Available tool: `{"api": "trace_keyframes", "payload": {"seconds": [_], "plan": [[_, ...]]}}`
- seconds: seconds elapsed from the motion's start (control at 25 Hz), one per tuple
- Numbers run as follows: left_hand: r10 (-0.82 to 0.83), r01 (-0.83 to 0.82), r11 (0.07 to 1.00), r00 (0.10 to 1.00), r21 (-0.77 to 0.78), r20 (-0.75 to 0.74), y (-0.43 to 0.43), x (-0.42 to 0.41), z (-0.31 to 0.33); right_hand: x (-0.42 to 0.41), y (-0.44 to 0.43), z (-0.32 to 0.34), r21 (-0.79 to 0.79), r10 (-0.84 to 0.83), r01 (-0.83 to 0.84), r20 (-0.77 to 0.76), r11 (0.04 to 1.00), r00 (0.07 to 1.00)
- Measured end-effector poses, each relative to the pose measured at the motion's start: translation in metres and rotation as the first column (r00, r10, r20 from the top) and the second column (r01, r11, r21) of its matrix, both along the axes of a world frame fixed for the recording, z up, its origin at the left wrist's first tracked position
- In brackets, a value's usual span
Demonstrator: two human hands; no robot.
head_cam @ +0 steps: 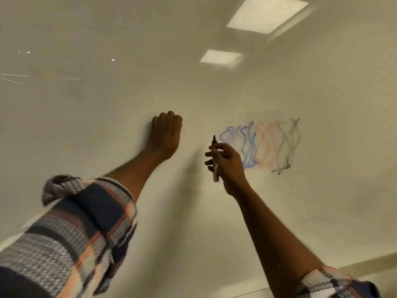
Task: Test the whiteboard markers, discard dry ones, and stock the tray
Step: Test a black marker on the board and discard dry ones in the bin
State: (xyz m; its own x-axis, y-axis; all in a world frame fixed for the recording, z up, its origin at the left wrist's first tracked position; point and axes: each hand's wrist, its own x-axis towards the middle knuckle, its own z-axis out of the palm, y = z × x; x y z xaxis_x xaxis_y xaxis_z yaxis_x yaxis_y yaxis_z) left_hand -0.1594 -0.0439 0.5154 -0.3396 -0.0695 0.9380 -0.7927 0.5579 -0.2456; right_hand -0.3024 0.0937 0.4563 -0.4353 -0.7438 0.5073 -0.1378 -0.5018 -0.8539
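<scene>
A glossy whiteboard (129, 104) fills the view. My right hand (227, 164) pinches an uncapped dark marker (215, 160), tip up, held close to the board just left of wavy test scribbles (260, 145) in blue, red and black. My left hand (166, 134) rests against the board to the left, fingers curled; whether anything is inside it is hidden. The tray is not in view.
Ceiling light panels (266, 14) reflect in the upper right of the board. The board's lower edge (365, 261) shows at the bottom right. Rolled plaid sleeves cover both upper forearms.
</scene>
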Motion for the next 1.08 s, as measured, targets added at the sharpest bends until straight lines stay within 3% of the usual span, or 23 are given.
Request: {"api": "trace_keyframes", "payload": {"seconds": [0.08,0.12,0.2,0.28,0.4,0.6,0.76,0.88,1.0,1.08], "plan": [[0.177,-0.177,0.979,0.984,-0.103,-0.010,-0.011,-0.011,-0.016,-0.011,-0.007,0.000,-0.074,0.208,-0.200,0.118,0.977,0.971],[0.201,-0.208,0.965,0.978,-0.161,-0.057,-0.015,-0.013,-0.022,-0.015,-0.013,-0.003,-0.109,0.221,-0.210,0.094,0.972,0.971],[0.161,-0.189,0.954,0.977,-0.232,-0.137,-0.024,-0.015,-0.028,-0.017,-0.026,-0.011,-0.201,-0.020,-0.012,-0.156,0.979,0.987],[0.133,-0.169,0.950,0.980,-0.264,-0.151,-0.026,-0.012,-0.029,-0.011,-0.040,-0.019,-0.343,-0.313,0.182,-0.378,0.922,0.871],[0.129,-0.167,0.947,0.980,-0.274,-0.151,-0.025,-0.013,-0.029,-0.002,-0.051,-0.016,-0.525,-0.534,0.288,-0.409,0.801,0.740],[0.120,-0.163,0.946,0.979,-0.281,-0.164,-0.028,-0.012,-0.029,0.005,-0.050,0.002,-0.536,-0.530,0.320,-0.301,0.782,0.792],[0.100,-0.147,0.947,0.979,-0.284,-0.175,-0.030,-0.013,-0.032,-0.010,-0.054,-0.006,-0.606,-0.673,0.382,-0.372,0.698,0.639],[0.106,-0.156,0.944,0.977,-0.290,-0.183,-0.029,-0.014,-0.031,-0.017,-0.059,-0.010,-0.599,-0.668,0.381,-0.379,0.704,0.641],[0.113,-0.162,0.944,0.977,-0.287,-0.181,-0.027,-0.014,-0.031,-0.017,-0.061,-0.027,-0.637,-0.668,0.285,-0.506,0.716,0.546],[0.111,-0.160,0.947,0.976,-0.278,-0.185,-0.027,-0.014,-0.031,-0.022,-0.061,-0.041,-0.622,-0.648,0.283,-0.497,0.730,0.576]]}}
